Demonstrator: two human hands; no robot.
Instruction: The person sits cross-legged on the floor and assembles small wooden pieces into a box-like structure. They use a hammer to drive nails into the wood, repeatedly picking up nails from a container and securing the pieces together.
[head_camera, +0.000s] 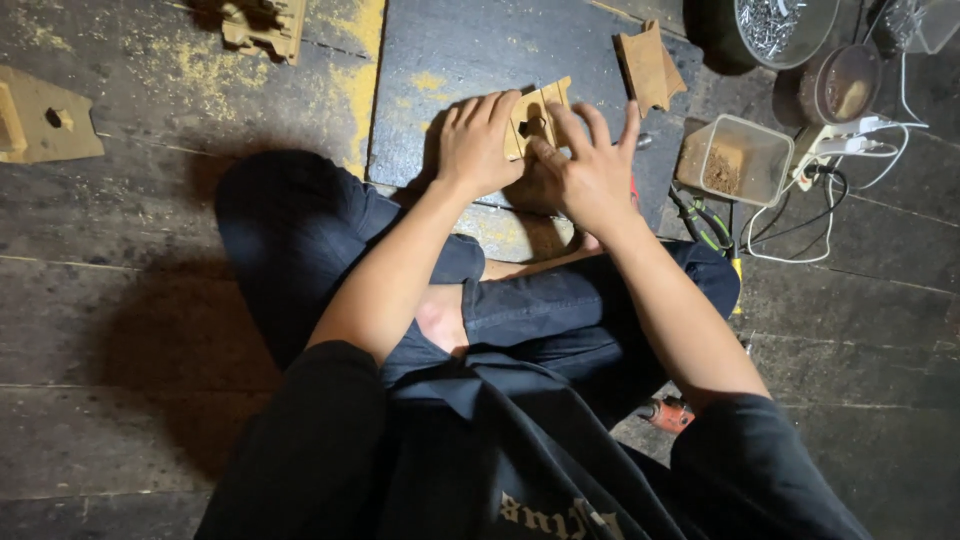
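A small flat tan wooden piece with a dark cut-out hole near its middle (533, 118) lies on a dark, dusty rectangular board (470, 50) on the floor, just ahead of the person's crossed legs. Its upper edge is stepped and notched, and its face is pale and matt like sawn plywood. Yellow sawdust is smeared over the board and over the dark, worn plank floor (130, 300) beside it.

The left hand (478, 143) lies flat over the piece's left part, fingers together and pointing away from the body, pressing down rather than closing round it. The right hand (590, 170) rests against the piece's right and lower edge, fingers spread and raised, with what seems to be the thumb on the wood near the hole; the view is too dim there to be sure. Neither hand has a closed grip on the piece: both are open palms laid on it. Both forearms are bare and reach forward from black sleeves.

Well to the right lies another tan wooden cut-out piece (648, 65). Beyond it stands a clear square plastic tub holding brown dust (733, 160), then a round dark tin (838, 85), and a white power strip with white cables (840, 145). Green-handled pliers (703, 222) lie near the right knee.
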